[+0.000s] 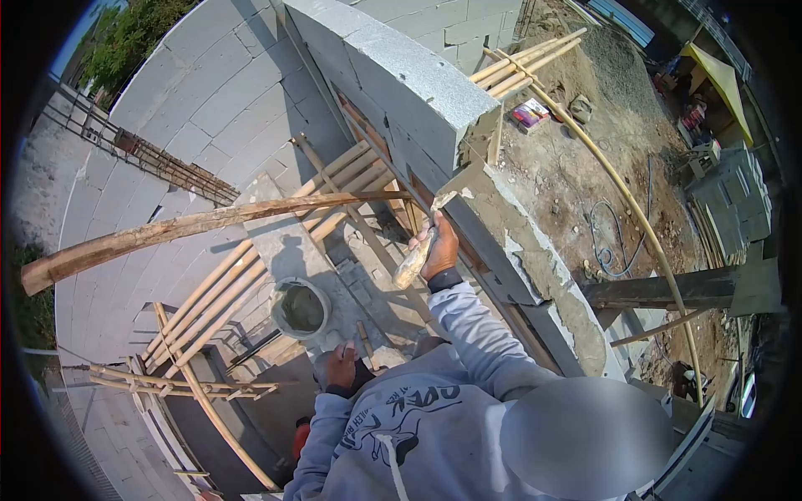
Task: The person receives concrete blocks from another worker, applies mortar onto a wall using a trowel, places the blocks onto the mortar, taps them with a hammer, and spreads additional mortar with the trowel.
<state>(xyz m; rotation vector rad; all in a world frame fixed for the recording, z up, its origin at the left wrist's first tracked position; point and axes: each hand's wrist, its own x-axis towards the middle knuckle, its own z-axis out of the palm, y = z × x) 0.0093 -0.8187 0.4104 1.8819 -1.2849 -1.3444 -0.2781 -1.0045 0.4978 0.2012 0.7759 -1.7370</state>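
Note:
My right hand (pixel 441 247) is closed around a mortar-caked trowel (pixel 414 265), whose pale handle sticks out below the fist. Its far end is hard to make out against the block wall (pixel 547 267), where wet grey mortar lies along the top edge. My left hand (pixel 341 367) is held low in front of my body with curled fingers; whatever is in them, if anything, is hidden. Just beyond it a round bucket (pixel 300 308) holds grey mortar and stands on a plank platform (pixel 280 213).
Bamboo scaffold poles (pixel 242 271) run beneath the platform. A long wooden beam (pixel 184 221) crosses at the left, beside a curved block wall (pixel 200 83). A taller block section (pixel 401 58) rises ahead. Low ground at the right holds a blue hose (pixel 614 250) and stacked blocks (pixel 735 204).

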